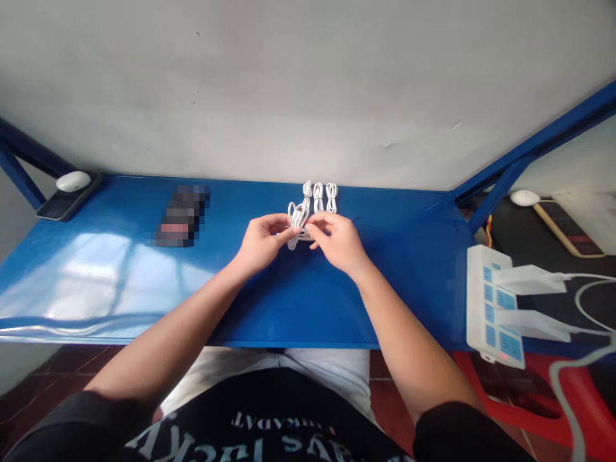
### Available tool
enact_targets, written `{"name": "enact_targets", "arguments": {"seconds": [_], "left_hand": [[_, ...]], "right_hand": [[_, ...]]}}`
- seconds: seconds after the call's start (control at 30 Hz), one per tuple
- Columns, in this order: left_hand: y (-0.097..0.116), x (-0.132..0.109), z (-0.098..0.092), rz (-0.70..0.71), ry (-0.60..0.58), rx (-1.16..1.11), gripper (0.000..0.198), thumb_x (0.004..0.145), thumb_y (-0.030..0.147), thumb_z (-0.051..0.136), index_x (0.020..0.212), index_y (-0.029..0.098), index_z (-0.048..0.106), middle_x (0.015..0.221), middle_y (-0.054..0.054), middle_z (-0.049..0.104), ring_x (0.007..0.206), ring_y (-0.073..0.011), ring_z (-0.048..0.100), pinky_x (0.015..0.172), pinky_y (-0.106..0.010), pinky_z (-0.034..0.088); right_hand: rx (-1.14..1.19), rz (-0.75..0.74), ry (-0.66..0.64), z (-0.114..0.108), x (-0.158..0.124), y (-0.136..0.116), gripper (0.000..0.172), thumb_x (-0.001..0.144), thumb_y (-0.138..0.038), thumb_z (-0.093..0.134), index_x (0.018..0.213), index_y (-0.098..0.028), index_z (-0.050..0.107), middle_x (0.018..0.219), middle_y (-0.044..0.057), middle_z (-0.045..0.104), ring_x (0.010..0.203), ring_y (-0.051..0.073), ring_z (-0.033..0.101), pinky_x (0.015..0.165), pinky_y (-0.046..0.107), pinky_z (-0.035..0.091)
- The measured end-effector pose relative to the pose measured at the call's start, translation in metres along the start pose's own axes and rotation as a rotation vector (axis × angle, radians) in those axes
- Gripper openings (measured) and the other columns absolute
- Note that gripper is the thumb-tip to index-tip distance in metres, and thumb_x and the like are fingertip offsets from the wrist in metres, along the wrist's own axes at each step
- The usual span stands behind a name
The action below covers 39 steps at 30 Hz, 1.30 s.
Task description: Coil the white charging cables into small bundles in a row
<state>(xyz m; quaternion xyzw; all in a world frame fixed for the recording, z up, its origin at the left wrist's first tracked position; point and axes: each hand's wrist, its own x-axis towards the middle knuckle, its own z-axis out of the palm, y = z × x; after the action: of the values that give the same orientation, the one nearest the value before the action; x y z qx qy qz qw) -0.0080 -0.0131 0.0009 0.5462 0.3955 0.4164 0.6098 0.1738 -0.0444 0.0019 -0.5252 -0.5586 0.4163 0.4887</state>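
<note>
Between my two hands is a white cable (pixel 298 217) gathered into loops. My left hand (pixel 262 240) pinches the looped cable from the left, thumb in front. From the right, my right hand (pixel 337 240) has its thumb and fingertips closed at the same bundle; what exactly they grip is partly hidden. Just beyond my hands, several bundled white cables lie in a row on the blue table (pixel 289 301), among them a middle bundle (pixel 318 197) and a right bundle (pixel 332 197). A small dark strand (pixel 357 219) shows behind my right hand.
A blurred dark object (pixel 180 215) lies to the left on the table. At the far left a white rounded item (pixel 73 181) rests on a dark phone-like device (pixel 67 200). A white power strip (pixel 491 301) with plugged-in chargers stands at the right edge, near a red stool (pixel 539 417). A wall rises behind.
</note>
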Motion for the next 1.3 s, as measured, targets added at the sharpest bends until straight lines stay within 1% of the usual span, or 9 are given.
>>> {"name": "enact_targets", "arguments": {"seconds": [0.13,0.2,0.33,0.5,0.67,0.8,0.93,1.07,1.3], "left_hand": [[0.001,0.002,0.002,-0.120,0.057,-0.250,0.029,0.069,0.028,0.090,0.088,0.013,0.074,0.085,-0.005,0.073,0.076,-0.0156,0.068,0.072,-0.028,0.055],[0.002,0.003,0.002,-0.191,0.029,-0.372,0.026,0.070,0.025,0.088,0.086,0.012,0.073,0.084,-0.005,0.072,0.077,-0.0154,0.069,0.073,-0.028,0.056],[0.004,0.003,0.002,-0.274,-0.011,-0.514,0.018,0.075,0.020,0.085,0.086,0.011,0.073,0.084,-0.004,0.073,0.077,-0.0131,0.070,0.076,-0.026,0.056],[0.005,0.002,0.003,-0.262,-0.042,-0.502,0.019,0.075,0.019,0.085,0.089,0.012,0.074,0.087,-0.006,0.075,0.080,-0.0152,0.072,0.078,-0.028,0.056],[0.005,0.002,0.002,-0.290,-0.127,-0.446,0.023,0.072,0.020,0.089,0.088,0.011,0.075,0.088,-0.007,0.077,0.080,-0.0156,0.072,0.080,-0.030,0.057],[0.002,0.003,0.001,-0.283,-0.131,-0.429,0.024,0.072,0.022,0.089,0.088,0.011,0.076,0.088,-0.007,0.077,0.079,-0.0148,0.072,0.079,-0.029,0.057],[0.000,0.004,0.002,-0.266,-0.071,-0.404,0.027,0.070,0.024,0.090,0.087,0.010,0.075,0.083,-0.007,0.076,0.075,-0.0139,0.071,0.078,-0.029,0.057],[-0.002,0.004,0.004,-0.229,0.045,-0.387,0.033,0.064,0.024,0.093,0.086,0.011,0.072,0.079,-0.005,0.075,0.071,-0.0140,0.070,0.076,-0.030,0.057],[-0.002,0.006,0.001,-0.111,0.182,-0.315,0.045,0.059,0.023,0.095,0.095,0.015,0.069,0.083,-0.005,0.078,0.076,-0.0164,0.073,0.072,-0.029,0.057]], "right_hand": [[-0.310,-0.373,0.042,0.004,-0.004,0.001,0.012,0.096,-0.026,0.058,0.097,-0.021,0.070,0.096,0.006,0.066,0.084,0.017,0.063,0.059,0.025,0.054],[-0.381,-0.439,0.015,0.003,-0.004,-0.001,0.014,0.098,-0.022,0.055,0.098,-0.022,0.068,0.096,0.006,0.065,0.084,0.017,0.062,0.062,0.026,0.053],[-0.407,-0.470,-0.002,0.003,-0.004,-0.002,0.012,0.099,-0.021,0.052,0.098,-0.022,0.064,0.096,0.006,0.062,0.082,0.017,0.061,0.065,0.027,0.053],[-0.323,-0.408,0.074,0.003,-0.003,-0.001,0.015,0.099,-0.031,0.054,0.093,-0.022,0.063,0.093,0.006,0.063,0.082,0.017,0.061,0.066,0.028,0.055],[-0.047,-0.129,0.085,0.003,-0.003,-0.001,0.024,0.093,-0.045,0.063,0.093,-0.021,0.065,0.087,0.002,0.064,0.065,0.012,0.058,0.050,0.022,0.048],[0.143,0.027,0.076,0.001,-0.002,-0.004,0.025,0.086,-0.044,0.071,0.088,-0.020,0.066,0.072,-0.002,0.058,0.052,0.009,0.051,0.044,0.023,0.045],[0.089,0.003,0.081,-0.002,-0.001,-0.006,0.025,0.086,-0.044,0.071,0.086,-0.020,0.067,0.073,-0.002,0.058,0.050,0.008,0.051,0.043,0.023,0.044],[0.002,-0.077,0.097,-0.004,-0.002,-0.005,0.025,0.086,-0.046,0.071,0.086,-0.021,0.067,0.079,0.000,0.061,0.057,0.010,0.055,0.042,0.021,0.042],[0.118,-0.023,0.165,-0.010,0.001,-0.006,0.024,0.085,-0.044,0.072,0.086,-0.021,0.067,0.070,-0.003,0.056,0.048,0.008,0.051,0.043,0.024,0.046]]}}
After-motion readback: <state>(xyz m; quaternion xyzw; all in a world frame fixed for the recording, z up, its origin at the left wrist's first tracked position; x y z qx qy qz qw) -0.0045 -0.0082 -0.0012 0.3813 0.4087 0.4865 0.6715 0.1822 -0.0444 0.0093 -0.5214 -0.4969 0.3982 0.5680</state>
